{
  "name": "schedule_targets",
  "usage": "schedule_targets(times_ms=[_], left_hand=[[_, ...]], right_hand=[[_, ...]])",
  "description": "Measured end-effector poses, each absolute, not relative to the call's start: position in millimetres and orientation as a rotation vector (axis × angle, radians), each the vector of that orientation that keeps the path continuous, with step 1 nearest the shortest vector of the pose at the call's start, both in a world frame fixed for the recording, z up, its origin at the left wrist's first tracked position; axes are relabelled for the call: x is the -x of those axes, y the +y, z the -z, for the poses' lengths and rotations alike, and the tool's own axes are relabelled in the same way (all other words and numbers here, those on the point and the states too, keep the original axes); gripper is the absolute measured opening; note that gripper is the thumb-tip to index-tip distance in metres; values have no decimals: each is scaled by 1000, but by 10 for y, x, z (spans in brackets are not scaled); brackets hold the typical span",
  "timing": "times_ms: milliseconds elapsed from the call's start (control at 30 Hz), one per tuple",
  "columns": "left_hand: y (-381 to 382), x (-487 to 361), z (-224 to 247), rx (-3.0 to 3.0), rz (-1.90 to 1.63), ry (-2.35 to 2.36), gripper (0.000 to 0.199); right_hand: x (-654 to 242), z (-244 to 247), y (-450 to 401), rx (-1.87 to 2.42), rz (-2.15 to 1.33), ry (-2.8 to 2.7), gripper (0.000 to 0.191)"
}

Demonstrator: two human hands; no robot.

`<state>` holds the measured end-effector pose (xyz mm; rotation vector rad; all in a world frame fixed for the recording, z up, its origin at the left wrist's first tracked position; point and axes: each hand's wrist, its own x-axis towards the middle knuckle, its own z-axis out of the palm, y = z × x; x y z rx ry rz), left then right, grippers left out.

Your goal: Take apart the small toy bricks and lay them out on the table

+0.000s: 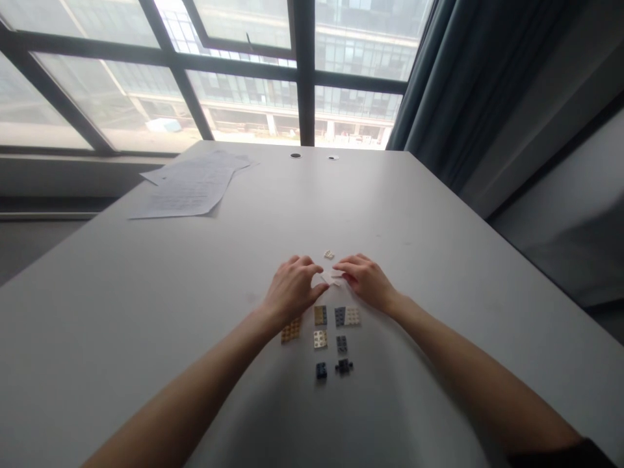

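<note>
Near the middle of the white table, my left hand (294,286) has thumb and fingers curved around the left side of small white pieces (331,278). My right hand (366,281) is closed at their right side, its fingertips on a white piece. Just beyond the hands lies another small white piece (329,255). Nearer to me are a tan and grey plate (320,315), a grey and white pair (347,316), a tan plate (320,338), a dark grey plate (342,344), a dark blue brick (321,370) and a black piece with side pegs (344,366).
A brown-gold studded plate (291,330) lies partly beneath my left forearm. Printed papers (188,188) spread over the table's (419,214) back left. Two round holes sit near the far edge, before the window. A dark curtain (439,84) hangs at the right.
</note>
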<state>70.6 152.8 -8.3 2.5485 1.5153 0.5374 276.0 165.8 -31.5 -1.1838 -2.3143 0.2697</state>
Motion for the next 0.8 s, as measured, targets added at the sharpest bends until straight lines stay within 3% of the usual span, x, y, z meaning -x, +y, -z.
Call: schedule_targets(times_ms=[333,500,633,800], left_hand=[[1600,-833,191,-2571,-442,1589,22],[1582,-784,220,-2578,-439,1572,19],[1557,-743,202,-2575,-447,1561,18],[1440,-818,69,-2583,-509,1472,22]], right_hand=[[-2844,331,1597,1289,-207,-2407,19],[-2945,302,1677,1229,-441,-2429,39],[-2989,279,1766,1222,-560,-2461,25],[-3003,297,1727,1246,-407,-2488,18]])
